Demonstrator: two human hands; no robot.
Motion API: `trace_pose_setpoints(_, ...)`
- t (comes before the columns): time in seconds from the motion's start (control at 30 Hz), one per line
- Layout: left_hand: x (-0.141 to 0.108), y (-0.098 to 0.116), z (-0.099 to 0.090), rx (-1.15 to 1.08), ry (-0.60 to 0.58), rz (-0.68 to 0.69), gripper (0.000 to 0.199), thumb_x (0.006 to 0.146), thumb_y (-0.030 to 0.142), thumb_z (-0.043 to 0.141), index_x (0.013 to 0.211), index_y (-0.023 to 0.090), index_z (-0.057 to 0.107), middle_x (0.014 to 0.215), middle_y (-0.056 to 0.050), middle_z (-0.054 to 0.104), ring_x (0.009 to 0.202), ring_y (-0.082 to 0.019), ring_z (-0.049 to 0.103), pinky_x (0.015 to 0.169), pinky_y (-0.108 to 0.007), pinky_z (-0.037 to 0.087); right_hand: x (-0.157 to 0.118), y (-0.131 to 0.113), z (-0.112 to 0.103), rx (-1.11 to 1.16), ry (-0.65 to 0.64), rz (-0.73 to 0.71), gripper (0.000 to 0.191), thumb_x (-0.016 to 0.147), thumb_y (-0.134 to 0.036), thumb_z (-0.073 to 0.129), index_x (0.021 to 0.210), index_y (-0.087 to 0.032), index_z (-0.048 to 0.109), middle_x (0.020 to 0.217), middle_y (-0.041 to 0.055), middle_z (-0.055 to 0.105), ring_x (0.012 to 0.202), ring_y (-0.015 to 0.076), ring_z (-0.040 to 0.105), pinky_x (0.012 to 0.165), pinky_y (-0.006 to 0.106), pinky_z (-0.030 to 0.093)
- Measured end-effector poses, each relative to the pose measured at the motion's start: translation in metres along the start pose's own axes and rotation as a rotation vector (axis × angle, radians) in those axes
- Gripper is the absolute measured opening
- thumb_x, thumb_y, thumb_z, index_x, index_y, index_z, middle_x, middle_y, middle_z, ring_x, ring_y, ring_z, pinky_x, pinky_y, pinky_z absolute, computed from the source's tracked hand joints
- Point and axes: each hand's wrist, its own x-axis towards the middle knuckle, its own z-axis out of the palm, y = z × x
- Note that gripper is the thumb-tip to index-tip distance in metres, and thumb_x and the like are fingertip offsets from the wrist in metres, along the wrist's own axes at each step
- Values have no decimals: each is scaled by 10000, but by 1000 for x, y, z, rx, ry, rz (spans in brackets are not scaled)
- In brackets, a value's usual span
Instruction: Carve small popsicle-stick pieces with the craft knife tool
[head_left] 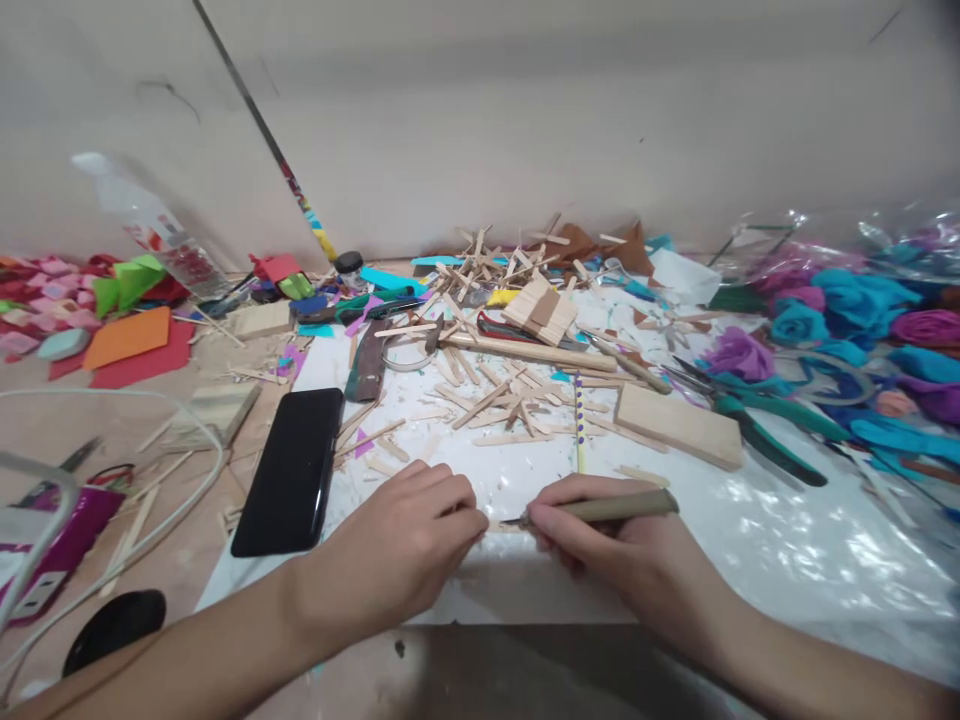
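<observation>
My right hand (pixel 600 535) grips a slim craft knife (pixel 619 507) with an olive-brown handle, its dark pointed tip aimed left. Beneath that tip lies a short piece of flat wooden craft stick (pixel 510 526), close to the white sheet. My left hand (pixel 409 540) is closed, thumb and forefinger pinching the left end of this stick; its other fingers are curled under and partly hidden. Just beyond both hands is a heap of loose craft sticks (pixel 517 400). A yellow strip with blue dots (pixel 580 420) runs away from my right hand.
A black phone (pixel 291 470) lies left of my hands. Farther back are a hammer (pixel 525 350) and a pile of sticks (pixel 487 265). Right of them are a wooden block (pixel 679 425), green-handled pliers (pixel 780 440) and crepe-paper flowers (pixel 855 310). A white cable (pixel 217 440) loops at left.
</observation>
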Motion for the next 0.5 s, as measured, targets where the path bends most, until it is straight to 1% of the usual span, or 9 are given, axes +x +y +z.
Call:
trace_pose_setpoints(0.07,0,1,1,20,5,-1,250,1105,120,486,1106,164,732,1038,-64,697,930,-207,593,826,-362,426,0,4,1,28,-12,1,264,899,-431,789,752,-214,810,606,22,685,548,158,551,513,272,404)
trace_pose_setpoints(0.17,1,-1,6,41,32,-3,235,1105,146,513,1056,177,741,1007,-63,697,907,-207,598,810,-357,416,1,10,2,42,-28,0,346,910,-525,771,795,-200,796,652,38,702,573,171,560,542,300,416)
trace_pose_setpoints(0.27,0,-2,10,71,70,15,193,1075,155,563,984,186,730,948,-46,686,883,-206,603,786,-352,419,3,14,3,26,-25,6,392,902,-561,763,760,-195,755,611,30,662,561,174,557,549,312,417)
trace_pose_setpoints(0.4,1,3,15,149,155,33,132,1020,160,641,909,209,692,915,-12,682,854,-192,621,780,-346,431,4,17,4,55,-31,-23,428,879,-609,756,802,-190,723,621,22,653,542,158,537,547,303,414)
trace_pose_setpoints(0.47,2,3,19,185,191,44,108,968,139,699,892,211,675,934,-4,694,832,-179,629,745,-334,429,8,17,4,86,-36,-35,454,826,-640,777,787,-195,697,593,11,629,489,144,494,499,295,366)
trace_pose_setpoints(0.5,3,2,21,196,203,55,112,944,128,725,893,214,674,935,0,697,834,-174,636,744,-327,432,9,18,5,94,-32,-40,451,795,-625,808,754,-193,684,563,6,613,467,134,474,490,289,332)
